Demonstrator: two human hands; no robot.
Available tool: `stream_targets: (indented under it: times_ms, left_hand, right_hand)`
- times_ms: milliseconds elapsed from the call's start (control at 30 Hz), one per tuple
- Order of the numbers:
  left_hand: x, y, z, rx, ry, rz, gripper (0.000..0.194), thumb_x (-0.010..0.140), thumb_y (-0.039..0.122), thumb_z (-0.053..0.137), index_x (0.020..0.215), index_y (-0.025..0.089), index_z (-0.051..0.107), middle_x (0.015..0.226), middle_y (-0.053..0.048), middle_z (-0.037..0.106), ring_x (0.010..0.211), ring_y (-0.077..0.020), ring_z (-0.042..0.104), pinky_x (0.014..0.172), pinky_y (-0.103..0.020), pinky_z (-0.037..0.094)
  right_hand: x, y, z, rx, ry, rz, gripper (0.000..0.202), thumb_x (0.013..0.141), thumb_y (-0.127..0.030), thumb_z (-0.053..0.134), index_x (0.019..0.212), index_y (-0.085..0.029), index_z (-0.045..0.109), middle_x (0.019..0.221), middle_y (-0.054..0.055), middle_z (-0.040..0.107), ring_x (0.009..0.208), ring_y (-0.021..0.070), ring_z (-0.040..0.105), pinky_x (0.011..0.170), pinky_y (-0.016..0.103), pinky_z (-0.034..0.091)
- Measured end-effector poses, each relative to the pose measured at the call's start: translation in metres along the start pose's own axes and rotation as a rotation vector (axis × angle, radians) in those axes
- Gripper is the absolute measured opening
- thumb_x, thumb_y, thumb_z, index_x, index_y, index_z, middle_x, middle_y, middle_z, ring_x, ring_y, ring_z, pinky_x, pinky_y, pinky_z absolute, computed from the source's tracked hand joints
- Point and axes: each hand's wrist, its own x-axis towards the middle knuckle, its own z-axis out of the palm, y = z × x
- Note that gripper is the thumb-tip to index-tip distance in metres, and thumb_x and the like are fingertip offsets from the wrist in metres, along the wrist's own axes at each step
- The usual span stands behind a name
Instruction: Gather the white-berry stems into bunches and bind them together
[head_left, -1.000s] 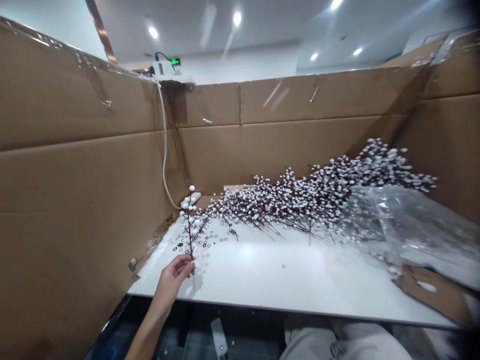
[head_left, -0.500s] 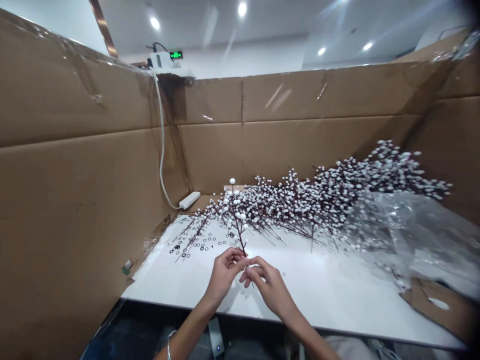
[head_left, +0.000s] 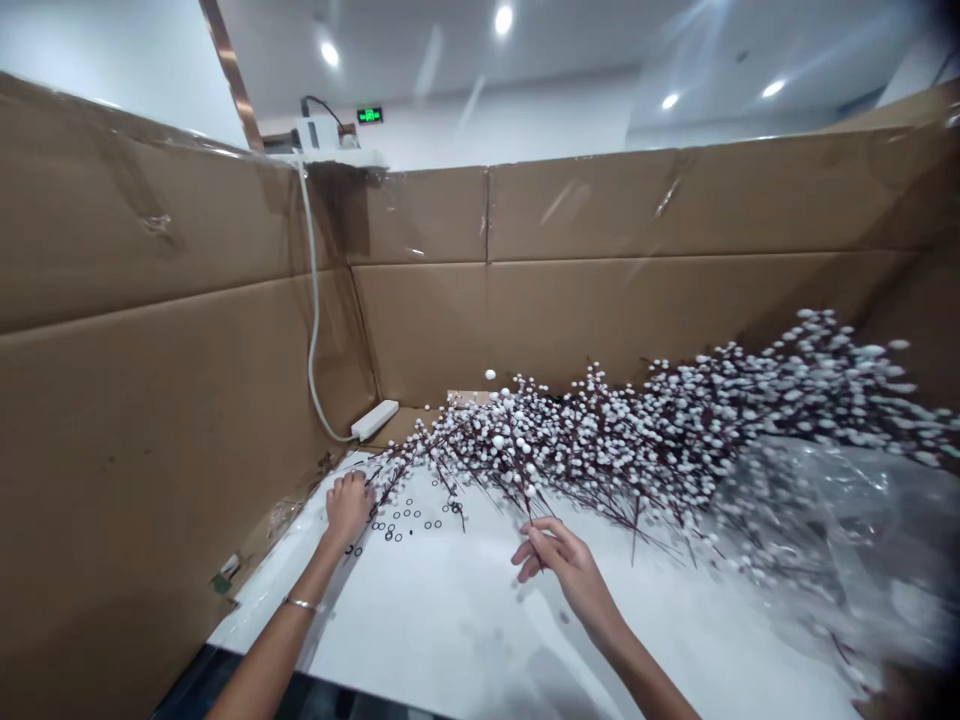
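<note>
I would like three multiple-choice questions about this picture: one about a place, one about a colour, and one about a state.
1. Where do the small black rings lie?
A. On the white table, beside the left hand
B. Inside the plastic bag
C. On top of the cardboard wall

2. What colour are the berries on the branch in the right hand?
A. Red
B. White
C. Yellow

3. How is the right hand now?
A. Flat and open on the table
B. Out of the picture
C. Pinched on the stem of the branch, which stands upward

Answers:
1. A, the rings are scattered on the table next to the left hand.
2. B, white berries sit on dark stems.
3. C, the fingers close on the lower stem.
</note>
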Motion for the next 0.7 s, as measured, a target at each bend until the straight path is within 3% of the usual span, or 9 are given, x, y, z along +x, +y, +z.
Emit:
stream_targets:
  times_ms: [167,300,400,500,600,700]
  left_hand:
    - [0.004,-0.005,-0.002,0.002,-0.004,0.036,0.03,0.088,0.02,0.039,0.107,0.016,0.063,0.104,-0.013,0.068,0.106,-0.0279,0.059,0.089,-0.039,0.04]
    - [0.014,-0.022,-0.023,-0.006,0.039,0.049,0.035,0.091,0.02,0.034,0.111,0.018,0.061,0.116,-0.011,0.066,0.113,-0.0257,0.054,0.095,-0.039,0.037]
    - [0.02,-0.037,-0.057,-0.067,0.101,0.044,0.037,0.093,0.029,0.03,0.108,0.019,0.063,0.114,-0.01,0.066,0.108,-0.026,0.056,0.093,-0.038,0.038]
    - [0.021,-0.042,-0.102,-0.208,0.035,0.212,0.036,0.092,0.037,0.034,0.104,0.022,0.065,0.111,-0.006,0.068,0.101,-0.0224,0.06,0.087,-0.03,0.042]
    - [0.015,-0.021,-0.148,-0.306,-0.152,0.405,0.033,0.089,0.042,0.041,0.097,0.024,0.067,0.104,-0.004,0.07,0.094,-0.0206,0.062,0.08,-0.025,0.045]
    - [0.01,0.018,-0.187,-0.371,-0.292,0.578,0.032,0.09,0.043,0.043,0.094,0.023,0.068,0.098,-0.005,0.069,0.089,-0.0186,0.062,0.078,-0.025,0.046]
  right_hand:
    - [0.026,-0.011,-0.001,0.007,-0.055,-0.029,0.043,0.085,-0.056,0.053,0.095,-0.014,0.051,0.077,0.009,0.069,0.064,0.0158,0.065,0.064,0.026,0.044]
    - [0.045,-0.016,0.005,0.018,-0.086,-0.071,0.042,0.086,-0.055,0.051,0.095,-0.015,0.052,0.077,0.009,0.069,0.065,0.0152,0.064,0.064,0.025,0.043]
    - [0.056,-0.026,0.006,0.014,-0.07,-0.117,0.041,0.087,-0.055,0.05,0.094,-0.015,0.053,0.077,0.008,0.069,0.068,0.0153,0.064,0.064,0.025,0.043]
    - [0.065,-0.042,0.006,-0.034,0.01,-0.207,0.04,0.087,-0.054,0.05,0.095,-0.015,0.055,0.079,0.008,0.07,0.076,0.0163,0.064,0.068,0.025,0.044]
    - [0.072,-0.056,0.009,-0.187,0.07,-0.295,0.039,0.088,-0.052,0.048,0.094,-0.015,0.059,0.087,0.009,0.071,0.082,0.0172,0.064,0.07,0.025,0.043]
    - [0.075,-0.06,0.022,-0.374,0.034,-0.339,0.036,0.091,-0.049,0.044,0.091,-0.018,0.062,0.093,0.006,0.071,0.081,0.0169,0.064,0.071,0.024,0.042]
